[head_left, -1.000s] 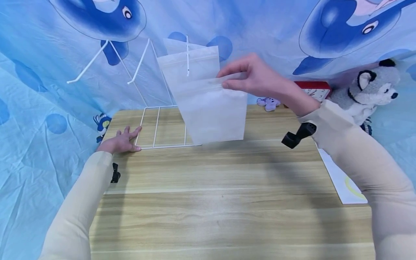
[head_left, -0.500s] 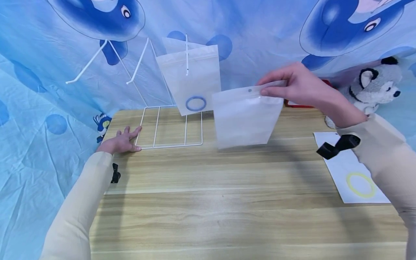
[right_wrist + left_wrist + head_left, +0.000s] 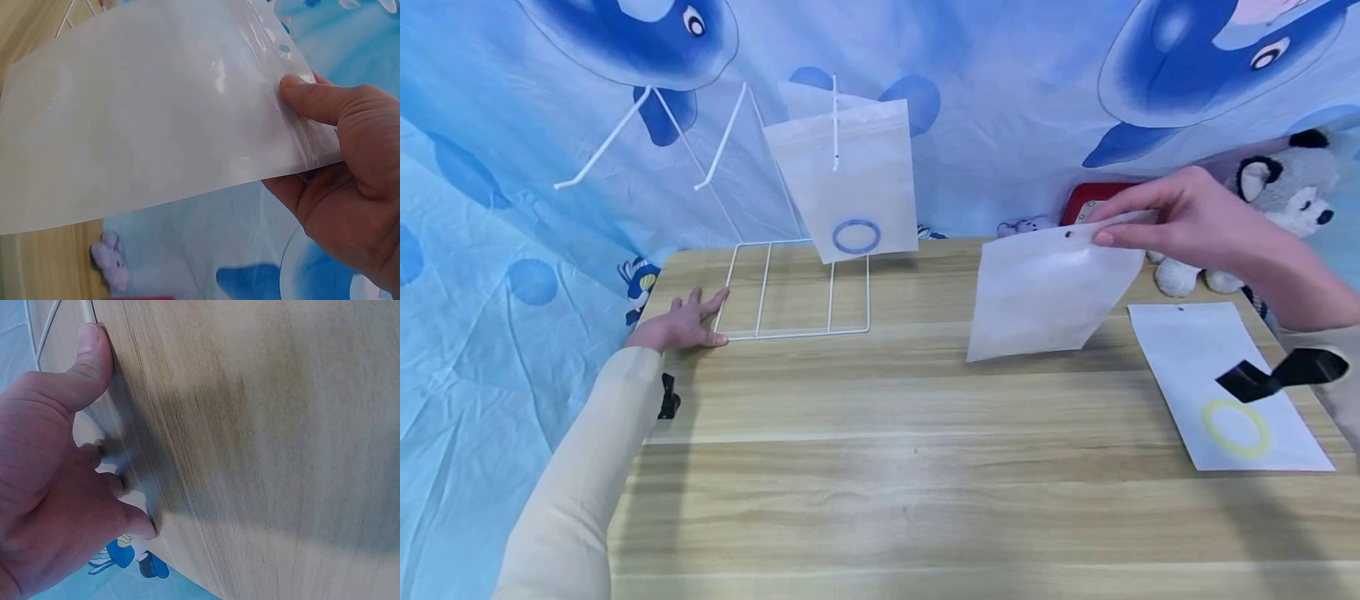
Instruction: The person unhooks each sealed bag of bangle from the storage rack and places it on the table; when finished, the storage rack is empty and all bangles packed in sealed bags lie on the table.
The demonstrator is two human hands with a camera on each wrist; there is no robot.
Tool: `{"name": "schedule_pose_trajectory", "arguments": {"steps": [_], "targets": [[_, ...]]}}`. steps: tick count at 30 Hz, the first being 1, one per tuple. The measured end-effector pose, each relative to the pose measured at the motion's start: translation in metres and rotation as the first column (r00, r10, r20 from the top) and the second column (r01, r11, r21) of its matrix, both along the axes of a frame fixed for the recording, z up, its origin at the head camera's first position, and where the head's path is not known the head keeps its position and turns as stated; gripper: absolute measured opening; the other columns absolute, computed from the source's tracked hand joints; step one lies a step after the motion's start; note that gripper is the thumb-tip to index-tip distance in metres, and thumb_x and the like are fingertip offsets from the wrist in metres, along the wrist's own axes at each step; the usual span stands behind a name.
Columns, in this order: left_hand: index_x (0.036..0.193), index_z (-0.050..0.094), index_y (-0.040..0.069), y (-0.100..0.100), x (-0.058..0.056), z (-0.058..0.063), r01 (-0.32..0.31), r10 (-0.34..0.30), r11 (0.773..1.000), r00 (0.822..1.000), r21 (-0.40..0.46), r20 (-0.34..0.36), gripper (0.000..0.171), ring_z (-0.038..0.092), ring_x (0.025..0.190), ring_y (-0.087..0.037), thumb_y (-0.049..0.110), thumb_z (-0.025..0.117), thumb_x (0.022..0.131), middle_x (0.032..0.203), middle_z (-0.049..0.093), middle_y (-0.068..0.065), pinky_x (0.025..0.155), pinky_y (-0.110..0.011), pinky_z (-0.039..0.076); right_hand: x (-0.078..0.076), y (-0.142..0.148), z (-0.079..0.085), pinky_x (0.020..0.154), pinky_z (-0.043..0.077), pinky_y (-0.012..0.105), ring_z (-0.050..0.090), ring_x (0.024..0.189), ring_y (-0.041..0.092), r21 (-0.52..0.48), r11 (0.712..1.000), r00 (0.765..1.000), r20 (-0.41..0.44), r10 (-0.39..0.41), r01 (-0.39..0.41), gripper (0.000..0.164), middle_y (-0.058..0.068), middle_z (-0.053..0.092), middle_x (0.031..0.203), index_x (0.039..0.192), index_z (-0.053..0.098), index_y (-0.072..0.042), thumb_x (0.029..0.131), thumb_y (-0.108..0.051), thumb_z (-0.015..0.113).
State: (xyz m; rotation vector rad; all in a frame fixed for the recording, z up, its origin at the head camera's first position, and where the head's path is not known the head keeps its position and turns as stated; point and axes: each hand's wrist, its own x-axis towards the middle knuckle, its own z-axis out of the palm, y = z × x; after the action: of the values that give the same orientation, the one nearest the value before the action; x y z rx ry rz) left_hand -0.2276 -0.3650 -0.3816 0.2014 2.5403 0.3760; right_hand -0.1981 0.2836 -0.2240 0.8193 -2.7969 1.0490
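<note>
White bag (image 3: 1052, 287) swings away from the rack (image 3: 797, 335)

From far off, I see the right hand (image 3: 1195, 225) pinching the white bag's top, farther right of the rack than a second ago. I think that means it is free of the rack. The left hand (image 3: 677, 325), fingers spread, touches the rack's left end. The blue-ring bag (image 3: 872, 187) still hangs on the rack.

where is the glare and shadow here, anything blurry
Head view: glare near the top of the held zip bag, pale sheen on the wooden tabletop; left wrist: a dark shadow beside the left hand; right wrist: white highlights on the bag, and the purple plush toy looks slightly blurry.
</note>
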Motion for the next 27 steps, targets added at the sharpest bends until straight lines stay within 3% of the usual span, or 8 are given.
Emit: {"name": "schedule_pose_trajectory", "arguments": {"steps": [9,17,21,27], "targets": [[0.159,-0.003,0.009,0.001,-0.005,0.006,0.002,-0.002,1.0,1.0,-0.013,-0.004,0.097,-0.012,0.132,-0.071,0.036,0.066,0.097,0.151,-0.017,-0.044,0.093,-0.087,0.007,0.014,0.037,-0.015,0.062,0.052,0.016,0.064,0.069,0.012,0.071,0.983,0.974,0.143,-0.176,0.167,0.016,-0.018,0.069,0.087,0.106,0.076,0.001,0.09,-0.001,0.074],[0.159,-0.005,0.012,-0.001,-0.007,0.002,-0.028,0.028,1.0,1.0,-0.002,0.006,0.096,-0.018,0.133,-0.068,0.036,0.065,0.097,0.152,-0.021,-0.041,0.096,-0.084,0.004,0.018,0.067,-0.023,0.058,0.049,0.018,0.059,0.064,0.015,0.084,0.984,0.963,0.21,-0.169,0.154,0.017,-0.008,0.071,0.079,0.097,0.078,-0.004,0.086,0.009,0.073],[0.159,-0.005,0.011,-0.002,-0.007,-0.001,-0.022,0.022,1.0,1.0,0.011,0.01,0.097,-0.018,0.131,-0.069,0.036,0.065,0.097,0.151,-0.021,-0.042,0.094,-0.086,0.003,0.009,0.076,-0.03,0.06,0.051,0.021,0.063,0.067,0.016,0.152,0.977,0.944,0.27,-0.19,0.153,0.016,-0.004,0.072,0.083,0.104,0.075,0.002,0.089,0.002,0.073],[0.159,-0.005,0.01,-0.001,-0.005,-0.004,-0.006,0.005,1.0,1.0,0.021,0.015,0.099,-0.015,0.129,-0.072,0.037,0.067,0.096,0.15,-0.021,-0.044,0.089,-0.089,0.002,-0.019,0.076,-0.04,0.069,0.049,0.021,0.065,0.079,0.01,0.256,0.95,0.907,0.332,-0.261,0.18,0.035,0.013,0.074,0.1,0.121,0.069,0.004,0.094,-0.018,0.073]]}}
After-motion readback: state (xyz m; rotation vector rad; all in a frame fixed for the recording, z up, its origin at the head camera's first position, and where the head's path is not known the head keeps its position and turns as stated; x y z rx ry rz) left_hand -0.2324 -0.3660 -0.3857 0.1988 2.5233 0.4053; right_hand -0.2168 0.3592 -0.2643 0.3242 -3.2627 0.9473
